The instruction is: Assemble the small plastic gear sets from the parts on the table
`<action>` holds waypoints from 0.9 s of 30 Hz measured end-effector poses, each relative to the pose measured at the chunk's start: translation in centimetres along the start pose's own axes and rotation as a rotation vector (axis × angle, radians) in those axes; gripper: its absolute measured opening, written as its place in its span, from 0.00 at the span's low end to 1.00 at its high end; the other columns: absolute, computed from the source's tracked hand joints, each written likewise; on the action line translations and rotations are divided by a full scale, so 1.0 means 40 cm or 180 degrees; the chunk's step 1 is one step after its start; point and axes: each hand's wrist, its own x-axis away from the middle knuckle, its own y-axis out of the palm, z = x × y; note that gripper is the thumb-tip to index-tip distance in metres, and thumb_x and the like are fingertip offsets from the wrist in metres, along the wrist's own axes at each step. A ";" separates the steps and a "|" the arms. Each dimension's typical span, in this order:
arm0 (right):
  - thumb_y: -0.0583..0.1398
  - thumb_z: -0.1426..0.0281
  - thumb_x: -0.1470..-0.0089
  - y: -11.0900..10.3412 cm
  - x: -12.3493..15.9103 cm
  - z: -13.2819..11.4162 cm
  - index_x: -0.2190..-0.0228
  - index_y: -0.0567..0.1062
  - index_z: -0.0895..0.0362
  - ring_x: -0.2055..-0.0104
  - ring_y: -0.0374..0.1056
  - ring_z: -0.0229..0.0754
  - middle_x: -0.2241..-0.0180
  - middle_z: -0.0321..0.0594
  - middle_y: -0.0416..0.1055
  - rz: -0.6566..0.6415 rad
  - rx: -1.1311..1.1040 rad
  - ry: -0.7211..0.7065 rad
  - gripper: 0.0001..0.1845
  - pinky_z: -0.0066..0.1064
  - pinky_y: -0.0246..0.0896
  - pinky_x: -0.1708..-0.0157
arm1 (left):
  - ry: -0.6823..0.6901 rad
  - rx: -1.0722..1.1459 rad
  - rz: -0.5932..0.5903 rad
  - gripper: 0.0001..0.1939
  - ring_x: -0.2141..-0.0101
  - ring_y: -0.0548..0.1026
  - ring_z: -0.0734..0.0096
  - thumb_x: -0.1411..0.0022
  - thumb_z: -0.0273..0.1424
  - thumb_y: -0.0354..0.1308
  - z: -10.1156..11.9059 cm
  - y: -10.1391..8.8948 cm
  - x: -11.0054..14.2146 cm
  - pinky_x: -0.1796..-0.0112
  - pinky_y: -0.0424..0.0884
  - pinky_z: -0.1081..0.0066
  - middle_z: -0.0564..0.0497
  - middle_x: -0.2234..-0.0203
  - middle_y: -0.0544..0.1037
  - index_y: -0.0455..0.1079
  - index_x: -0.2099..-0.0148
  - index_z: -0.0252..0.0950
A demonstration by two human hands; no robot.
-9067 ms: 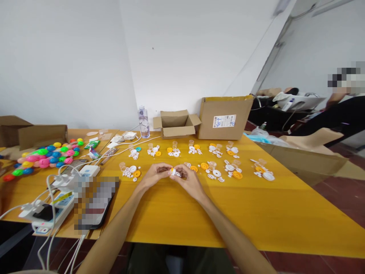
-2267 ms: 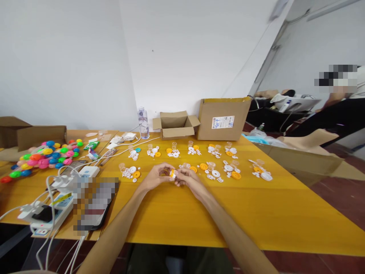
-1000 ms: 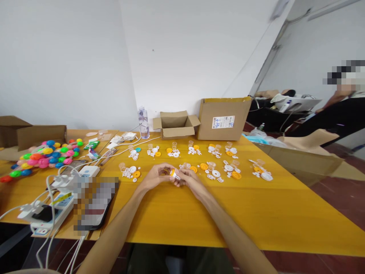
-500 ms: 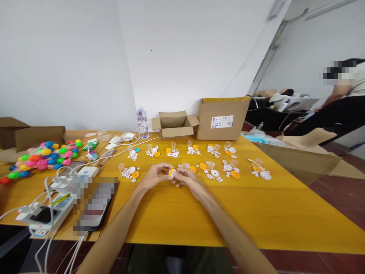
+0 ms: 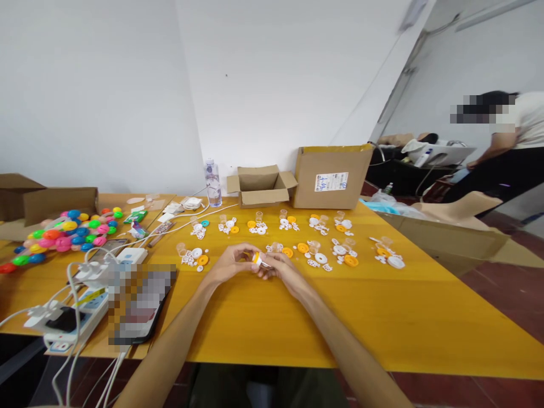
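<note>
Lying by the near edge of the table (image 5: 272, 323), over on the left, is a phone (image 5: 142, 309) with a blurry screen. Just left of it is a long white power strip (image 5: 92, 303) full of plugs, and white cords (image 5: 123, 353) hang past the near edge. Over the middle of the table is one small toy part (image 5: 257, 259), white with an orange band. The left hand (image 5: 232, 265) and the right hand (image 5: 284, 271) come together on it. The left hand pinches the orange side, and the right hand grips the white side.

Behind the hands, little piles make two rows, with clear cups (image 5: 181, 249), orange wheels (image 5: 351, 261) and white wheels (image 5: 396, 261). The right hand hides some of one pile. In the far row, near its left end, is a blue-green wheel (image 5: 204, 223). Bright balls (image 5: 63, 243) lie in a heap toward the left edge.

Along the far edge stand a water bottle (image 5: 213, 184), a small open box (image 5: 263, 196) and, by the far right corner, a big shut box (image 5: 331, 195). Way past the right edge, another person (image 5: 525, 122) bends over.
</note>
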 end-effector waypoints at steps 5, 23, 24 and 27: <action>0.68 0.42 0.64 0.003 0.002 -0.001 0.74 0.79 0.58 0.75 0.70 0.36 0.74 0.41 0.77 0.0066 -0.0012 -0.0019 0.31 0.26 0.63 0.75 | -0.0021 0.0080 0.0042 0.18 0.65 0.74 0.66 0.53 0.37 0.72 -0.008 -0.003 -0.002 0.58 0.68 0.66 0.49 0.67 0.80 0.77 0.60 0.35; 0.71 0.45 0.66 0.007 0.004 -0.007 0.77 0.78 0.58 0.75 0.70 0.36 0.75 0.40 0.77 0.0068 0.0017 -0.0074 0.28 0.26 0.61 0.75 | 0.0036 0.0068 0.0069 0.19 0.66 0.72 0.69 0.55 0.34 0.73 -0.011 -0.003 -0.008 0.59 0.66 0.68 0.51 0.67 0.79 0.77 0.60 0.36; 0.71 0.44 0.66 0.008 0.005 -0.008 0.77 0.78 0.58 0.75 0.69 0.36 0.75 0.40 0.76 0.0062 0.0017 -0.0070 0.29 0.26 0.61 0.75 | 0.0047 0.0072 0.0072 0.19 0.67 0.72 0.69 0.55 0.34 0.73 -0.011 -0.002 -0.008 0.59 0.66 0.68 0.51 0.68 0.79 0.77 0.60 0.36; 0.69 0.43 0.65 0.010 0.006 -0.009 0.76 0.79 0.58 0.76 0.69 0.36 0.77 0.39 0.76 0.0063 0.0033 -0.0049 0.30 0.26 0.61 0.74 | 0.0063 0.0066 0.0071 0.19 0.66 0.72 0.69 0.56 0.34 0.73 -0.007 -0.002 -0.006 0.59 0.67 0.68 0.50 0.67 0.79 0.78 0.60 0.36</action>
